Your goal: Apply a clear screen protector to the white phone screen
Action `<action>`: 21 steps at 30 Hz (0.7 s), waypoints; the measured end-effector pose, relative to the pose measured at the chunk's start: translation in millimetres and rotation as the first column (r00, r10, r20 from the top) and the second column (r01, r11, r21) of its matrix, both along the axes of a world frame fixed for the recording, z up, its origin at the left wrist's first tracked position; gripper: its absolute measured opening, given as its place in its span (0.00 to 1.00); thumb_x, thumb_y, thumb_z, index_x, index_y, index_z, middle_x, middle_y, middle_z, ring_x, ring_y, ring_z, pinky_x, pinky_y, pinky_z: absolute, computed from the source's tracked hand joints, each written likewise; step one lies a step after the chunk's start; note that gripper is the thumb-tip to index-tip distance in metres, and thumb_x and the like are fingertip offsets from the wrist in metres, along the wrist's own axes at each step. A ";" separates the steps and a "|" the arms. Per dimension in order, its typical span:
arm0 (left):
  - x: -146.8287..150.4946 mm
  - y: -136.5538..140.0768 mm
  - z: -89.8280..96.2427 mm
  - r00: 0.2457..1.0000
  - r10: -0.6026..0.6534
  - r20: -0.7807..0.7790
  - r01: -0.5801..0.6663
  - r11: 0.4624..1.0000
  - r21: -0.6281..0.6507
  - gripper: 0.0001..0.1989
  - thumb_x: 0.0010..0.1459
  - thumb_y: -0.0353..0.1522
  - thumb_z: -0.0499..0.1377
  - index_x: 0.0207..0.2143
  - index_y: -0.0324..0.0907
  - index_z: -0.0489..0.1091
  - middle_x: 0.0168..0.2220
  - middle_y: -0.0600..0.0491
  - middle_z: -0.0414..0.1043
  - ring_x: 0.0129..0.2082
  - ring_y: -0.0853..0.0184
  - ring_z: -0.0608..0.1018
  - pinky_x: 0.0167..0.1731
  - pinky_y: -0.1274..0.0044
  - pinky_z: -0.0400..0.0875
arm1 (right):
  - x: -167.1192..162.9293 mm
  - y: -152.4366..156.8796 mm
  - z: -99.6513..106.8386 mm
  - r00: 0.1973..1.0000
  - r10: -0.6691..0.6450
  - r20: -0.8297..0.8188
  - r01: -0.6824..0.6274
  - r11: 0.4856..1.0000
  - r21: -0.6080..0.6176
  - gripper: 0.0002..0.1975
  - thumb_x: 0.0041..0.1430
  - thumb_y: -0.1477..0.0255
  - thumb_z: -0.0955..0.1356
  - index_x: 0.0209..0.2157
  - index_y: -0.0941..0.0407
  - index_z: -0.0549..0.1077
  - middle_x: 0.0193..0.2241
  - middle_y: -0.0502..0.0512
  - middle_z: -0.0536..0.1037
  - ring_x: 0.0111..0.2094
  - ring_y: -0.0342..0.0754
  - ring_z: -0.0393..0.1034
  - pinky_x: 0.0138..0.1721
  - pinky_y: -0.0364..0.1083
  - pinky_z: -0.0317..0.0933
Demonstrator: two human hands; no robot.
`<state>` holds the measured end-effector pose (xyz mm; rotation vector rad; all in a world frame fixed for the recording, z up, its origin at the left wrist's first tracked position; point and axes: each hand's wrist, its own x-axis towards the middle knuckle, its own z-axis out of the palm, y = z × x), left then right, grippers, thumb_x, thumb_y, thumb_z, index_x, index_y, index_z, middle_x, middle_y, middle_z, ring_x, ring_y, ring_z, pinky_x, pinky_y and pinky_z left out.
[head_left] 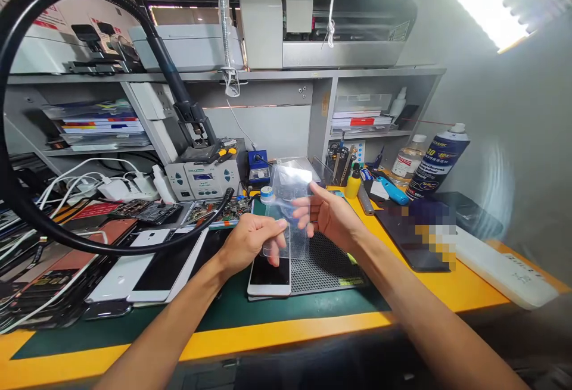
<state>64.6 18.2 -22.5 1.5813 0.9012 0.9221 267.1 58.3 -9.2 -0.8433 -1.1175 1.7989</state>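
A clear, thin plastic sheet [292,190], shiny where light hits it, is held up over the work mat. My left hand [257,236] pinches its lower left part between thumb and fingers. At its right edge, my right hand [330,214] grips with the thumb near the upper corner and the fingers bent against it. Beneath the sheet lies a white-framed phone [269,283] with a dark screen, partly hidden by my left hand and the sheet. The phone overlaps a grey, dotted pad [333,265] on the green mat [313,314].
Several phones, including a white one [167,265], lie on the left beside white cables. A black ring on a bent arm [67,247] hangs over them. A soldering station [201,178] stands behind. To the right are a spray can [440,161], a bottle [409,158] and a dark tablet-like panel [413,238].
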 end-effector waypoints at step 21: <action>25.0 -5.5 -12.7 0.907 0.376 0.188 -0.403 0.905 0.136 0.24 0.66 0.46 0.54 0.32 0.37 0.79 0.25 0.50 0.76 0.20 0.68 0.75 0.21 0.77 0.72 | -36.5 -24.8 -19.7 0.987 -0.162 0.001 0.156 0.950 0.271 0.19 0.50 0.56 0.76 0.25 0.59 0.74 0.22 0.49 0.73 0.22 0.41 0.64 0.22 0.42 0.55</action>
